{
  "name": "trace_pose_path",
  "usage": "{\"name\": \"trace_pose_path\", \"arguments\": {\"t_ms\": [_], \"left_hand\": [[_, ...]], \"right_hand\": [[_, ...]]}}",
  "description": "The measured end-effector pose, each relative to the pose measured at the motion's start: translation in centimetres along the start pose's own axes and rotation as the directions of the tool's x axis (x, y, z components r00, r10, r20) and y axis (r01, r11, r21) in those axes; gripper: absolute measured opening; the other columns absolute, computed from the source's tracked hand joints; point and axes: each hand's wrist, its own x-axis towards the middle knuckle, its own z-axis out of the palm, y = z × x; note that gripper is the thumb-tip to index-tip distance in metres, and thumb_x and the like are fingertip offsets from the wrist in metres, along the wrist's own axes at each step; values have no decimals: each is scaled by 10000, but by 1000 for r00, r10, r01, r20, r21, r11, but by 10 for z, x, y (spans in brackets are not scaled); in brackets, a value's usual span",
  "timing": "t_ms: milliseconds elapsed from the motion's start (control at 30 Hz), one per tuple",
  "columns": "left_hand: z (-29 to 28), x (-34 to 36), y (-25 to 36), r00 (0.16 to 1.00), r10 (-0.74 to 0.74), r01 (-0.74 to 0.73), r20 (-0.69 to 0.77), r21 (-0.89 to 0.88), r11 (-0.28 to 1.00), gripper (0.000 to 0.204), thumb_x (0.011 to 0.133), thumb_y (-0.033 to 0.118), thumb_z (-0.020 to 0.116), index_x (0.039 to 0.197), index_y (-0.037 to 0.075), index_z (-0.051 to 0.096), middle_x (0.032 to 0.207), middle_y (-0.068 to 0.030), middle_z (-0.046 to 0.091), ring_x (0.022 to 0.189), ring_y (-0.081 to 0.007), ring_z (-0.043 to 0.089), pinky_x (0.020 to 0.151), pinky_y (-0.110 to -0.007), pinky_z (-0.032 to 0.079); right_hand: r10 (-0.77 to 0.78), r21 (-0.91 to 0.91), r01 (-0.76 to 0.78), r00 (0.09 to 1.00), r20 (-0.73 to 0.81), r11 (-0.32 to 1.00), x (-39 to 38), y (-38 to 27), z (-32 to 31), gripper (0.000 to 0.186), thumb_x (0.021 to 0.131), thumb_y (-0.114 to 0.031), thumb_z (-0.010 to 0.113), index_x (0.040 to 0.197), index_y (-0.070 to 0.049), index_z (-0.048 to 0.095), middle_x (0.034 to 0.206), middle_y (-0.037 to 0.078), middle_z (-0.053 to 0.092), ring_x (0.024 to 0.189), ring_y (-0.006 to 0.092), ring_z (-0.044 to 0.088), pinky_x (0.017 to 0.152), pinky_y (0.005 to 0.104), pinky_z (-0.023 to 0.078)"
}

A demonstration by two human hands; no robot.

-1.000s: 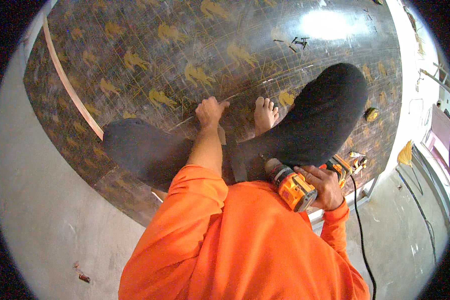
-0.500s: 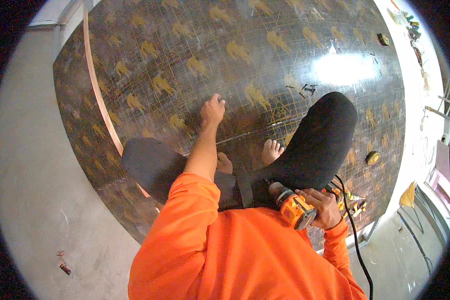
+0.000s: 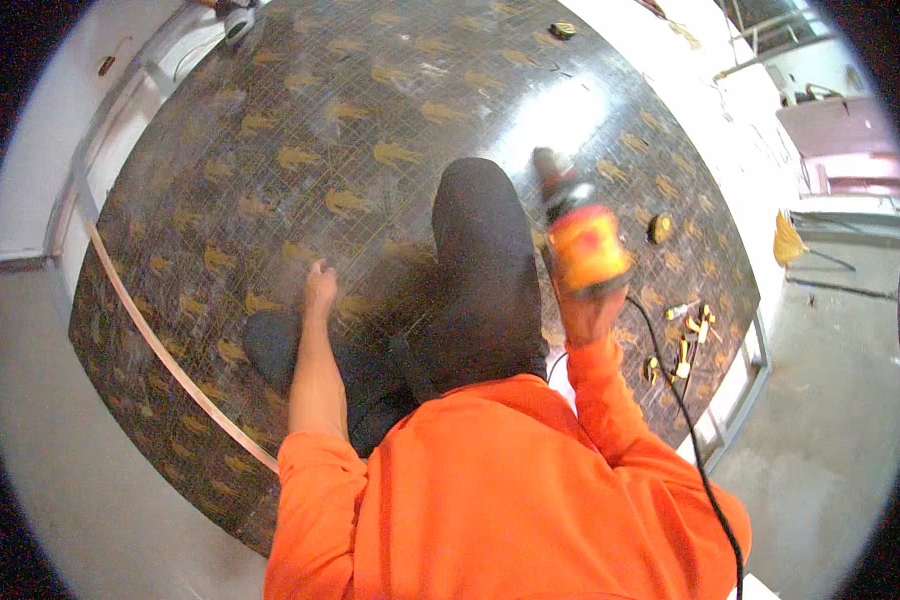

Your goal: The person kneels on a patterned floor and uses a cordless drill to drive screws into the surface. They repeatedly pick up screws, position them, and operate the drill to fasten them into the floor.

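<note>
1. Nearest to us, our orange top (image 3: 530, 490) spreads below the raised knee (image 3: 485, 240), which is clad in black.
2. Just to the right of the raised knee we hold an orange-and-black power drill (image 3: 585, 248), blurred, with its nose pointing away from us.
3. Our right hand (image 3: 587, 316), on that same side of the knee, is clamped on the drill; the drill's body hides most of its fingers.
4. Right of the knee, a black cord (image 3: 682, 408) runs from beside the drill back past our sleeve.
5. Left of the raised knee and lower than its top, we have our left hand (image 3: 320, 287) near the other knee (image 3: 268, 340); we cannot tell whether its fingers are apart or together, or touch anything.
6. Under the raised knee lies a dark, gold-patterned board (image 3: 200, 320).
7. On it, well right of the knee, we see yellow-handled tools (image 3: 705, 325) and, higher, a round yellow-and-black thing (image 3: 660, 228).
8. Far left of the knee curves a pale wooden strip (image 3: 160, 350).
9. Farthest right of the knee, off the board, is a yellow broom-like thing (image 3: 789, 240).
</note>
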Motion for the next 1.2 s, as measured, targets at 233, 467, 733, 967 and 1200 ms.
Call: {"name": "trace_pose_path", "arguments": {"t_ms": [233, 467, 733, 967, 1200], "left_hand": [[14, -6, 7, 987, -16, 62, 159, -288, 956, 446, 902, 162, 463, 1324, 47, 549, 1292, -191, 602, 1214, -327, 559, 1014, -412, 420], [22, 9, 11, 949, -10, -44, 315, 164, 986, 554, 898, 120, 441, 1452, 124, 422, 1295, -242, 579, 1181, -393, 570, 991, -472, 446], [40, 18, 2, 951, -31, 3, 309, 89, 996, 637, 908, 138, 474, 1514, 174, 280, 1206, -332, 585, 1127, -448, 585, 952, -516, 459], [36, 19, 24, 971, -202, 239, 131, -428, 871, 395, 882, 193, 679, 1205, 32, 519, 897, -117, 689, 765, -236, 656, 706, -369, 514], [8, -32, 65, 871, -226, 413, 435, -900, -140, 149, 936, 180, 656, 1030, 73, 615, 948, -30, 646, 736, -74, 557, 676, -207, 471]], "right_hand": [[555, 867, -270, 832, -9, 420, 107, 2, -19, 290, 779, -7, 582, 1068, -5, 564, 819, 95, 599, 765, 241, 619, 687, 361, 534], [462, 803, -317, 885, 59, 505, 116, -22, -35, 519, 772, -46, 582, 1279, 26, 494, 1027, 133, 627, 784, 203, 591, 747, 354, 506], [433, -203, -389, 864, 258, 898, 73, 27, 36, 352, 751, -99, 703, 1088, -1, 672, 1052, 123, 684, 904, 188, 644, 763, 326, 523], [-71, 4, 211, 312, 947, 978, 75, 70, 157, 509, 683, -183, 798, 1161, -67, 670, 1111, 116, 703, 976, 300, 689, 865, 400, 545], [-272, 259, 307, 0, 962, 916, 61, 43, 230, 610, 723, -305, 710, 1267, -57, 590, 1143, 118, 673, 918, 295, 674, 807, 385, 533]]}}
